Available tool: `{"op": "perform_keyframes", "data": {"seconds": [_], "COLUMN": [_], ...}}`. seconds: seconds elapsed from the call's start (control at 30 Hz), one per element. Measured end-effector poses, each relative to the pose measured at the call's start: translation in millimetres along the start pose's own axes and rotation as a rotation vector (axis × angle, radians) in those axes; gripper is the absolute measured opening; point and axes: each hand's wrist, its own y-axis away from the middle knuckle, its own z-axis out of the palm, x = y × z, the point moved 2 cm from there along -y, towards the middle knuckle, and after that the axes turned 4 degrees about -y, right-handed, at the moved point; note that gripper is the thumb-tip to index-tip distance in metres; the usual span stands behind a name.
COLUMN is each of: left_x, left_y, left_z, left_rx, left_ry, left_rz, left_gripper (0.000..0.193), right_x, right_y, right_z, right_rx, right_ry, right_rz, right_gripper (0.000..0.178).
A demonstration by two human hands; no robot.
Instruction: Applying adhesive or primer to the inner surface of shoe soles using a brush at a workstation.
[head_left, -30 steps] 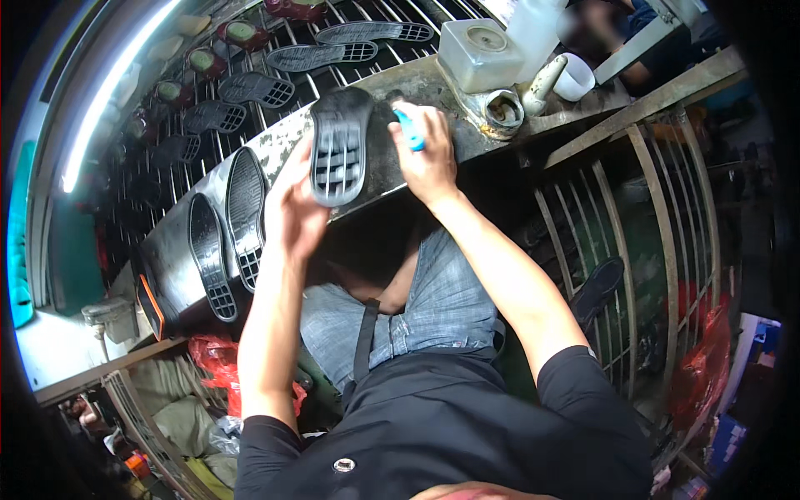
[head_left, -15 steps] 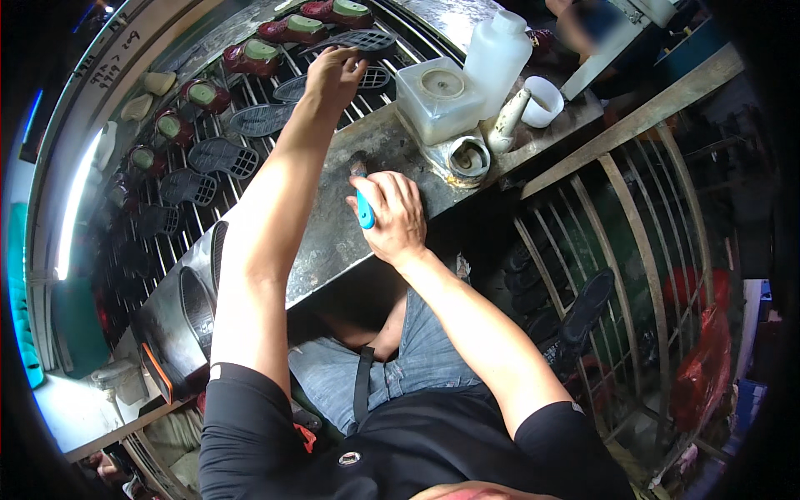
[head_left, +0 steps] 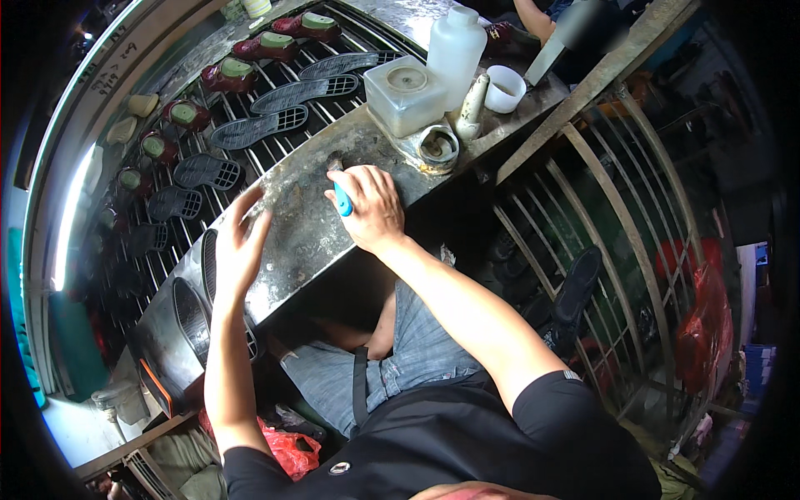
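Observation:
My right hand (head_left: 372, 206) is closed around the blue handle of a small brush (head_left: 343, 202), whose dark tip rests on or just over the stained metal worktop (head_left: 296, 242). My left hand (head_left: 242, 250) is held above the worktop's left part, its fingers spread and nothing in them. Close by that hand, black shoe soles (head_left: 191, 315) stand at the worktop's left end. Beyond the hands, several black soles (head_left: 260, 127) lie on a rack of metal bars, beside a row of dark red shoe uppers (head_left: 227, 77) with green-topped lasts inside.
A square translucent container (head_left: 406, 100), a white bottle (head_left: 457, 54), a glue-crusted pot (head_left: 437, 147) and a white cup (head_left: 505, 89) crowd the worktop's far right. A barred rack (head_left: 575, 242) stands to the right with a dark shoe (head_left: 577, 283). Another person's arm (head_left: 533, 18) shows at top right.
My left hand has drawn back from the soles at the far end of the rack toward me, over the worktop. My right hand keeps the brush in nearly the same spot. The view has shifted slightly.

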Motion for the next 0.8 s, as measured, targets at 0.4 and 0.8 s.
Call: {"op": "perform_keyframes", "data": {"seconds": [0.4,0.8], "left_x": [-52,-92], "left_y": [233,283], "left_z": [-21,-80], "left_rx": [0.182,0.511], "left_ry": [-0.675,-0.763], "left_rz": [-0.005,-0.251], "left_gripper": [0.08,0.065], "right_x": [-5,-3], "right_y": [-1,8], "right_z": [7,23], "right_rx": [0.029,-0.043], "right_ry": [-0.018,0.026], "right_rz": [-0.011,-0.001], "right_gripper": [0.032,0.029]}}
